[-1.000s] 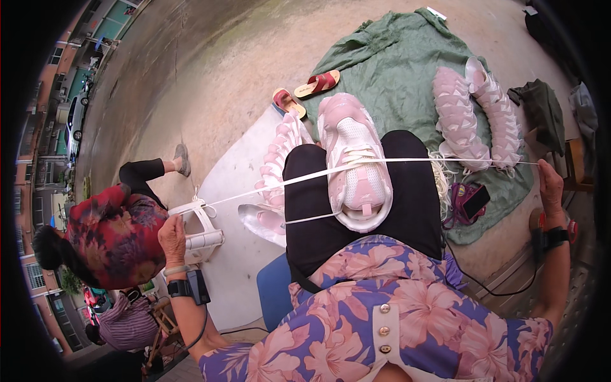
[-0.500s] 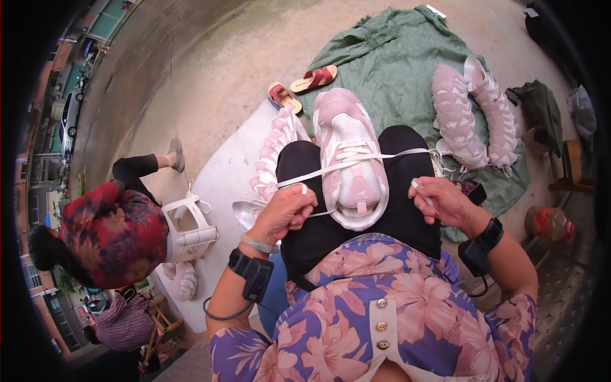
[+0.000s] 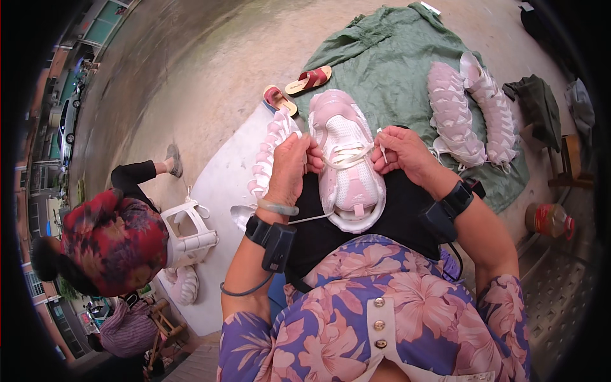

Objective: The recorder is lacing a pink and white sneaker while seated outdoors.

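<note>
A pink and white sneaker (image 3: 351, 186) rests on my lap with its toe pointing away from me. White shoelaces (image 3: 348, 156) cross over its upper part. Beside the shoe's left edge my left hand (image 3: 294, 164) is closed, pinching one part of the lace. At the right edge my right hand (image 3: 405, 155) pinches the other part between thumb and fingers, with a short white tip sticking up. A thin white cord runs from the shoe's heel area toward my left wrist. Both wrists wear black devices with cables.
A green cloth (image 3: 388, 57) on the ground carries stacked rows of pink shoe uppers (image 3: 453, 111). Red slippers (image 3: 310, 81) lie beyond my knees. More uppers (image 3: 272, 143) lie left on a white sheet. A person in red (image 3: 114, 242) sits by a white stool (image 3: 189, 229); a bottle (image 3: 547, 220) stands right.
Both hands have moved forward, from near my waist to either side of the shoe's laces. The lace, stretched wide across the shoe before, now lies gathered closer over it.
</note>
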Demonstrator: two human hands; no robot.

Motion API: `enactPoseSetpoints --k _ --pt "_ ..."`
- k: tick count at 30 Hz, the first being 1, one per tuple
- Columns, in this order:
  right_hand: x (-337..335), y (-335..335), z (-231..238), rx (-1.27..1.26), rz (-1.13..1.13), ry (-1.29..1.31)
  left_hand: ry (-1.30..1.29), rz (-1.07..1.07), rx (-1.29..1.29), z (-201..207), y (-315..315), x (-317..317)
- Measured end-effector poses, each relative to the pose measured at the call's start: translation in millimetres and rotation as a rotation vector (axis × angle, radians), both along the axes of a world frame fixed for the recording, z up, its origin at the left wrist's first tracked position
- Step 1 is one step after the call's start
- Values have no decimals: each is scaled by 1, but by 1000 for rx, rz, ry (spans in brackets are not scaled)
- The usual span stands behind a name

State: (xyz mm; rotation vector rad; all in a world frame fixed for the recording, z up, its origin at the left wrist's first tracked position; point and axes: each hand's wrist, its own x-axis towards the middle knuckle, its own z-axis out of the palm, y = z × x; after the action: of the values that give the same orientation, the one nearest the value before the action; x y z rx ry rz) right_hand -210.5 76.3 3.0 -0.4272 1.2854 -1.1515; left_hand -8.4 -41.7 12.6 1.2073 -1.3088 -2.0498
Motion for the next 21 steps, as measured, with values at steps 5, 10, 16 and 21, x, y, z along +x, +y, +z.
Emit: enactPoseSetpoints --k 5,10,16,21 --pt "1 20 1 -51 -143 34 -143 -140 -752 -6 16 18" --pt "13 27 -8 -229 -207 199 -58 30 -335 -4 32 12" --pt "32 26 -18 -339 -335 292 62 109 -151 -8 41 7" --pt "38 27 -21 -381 -413 305 45 81 -228 -5 44 9"
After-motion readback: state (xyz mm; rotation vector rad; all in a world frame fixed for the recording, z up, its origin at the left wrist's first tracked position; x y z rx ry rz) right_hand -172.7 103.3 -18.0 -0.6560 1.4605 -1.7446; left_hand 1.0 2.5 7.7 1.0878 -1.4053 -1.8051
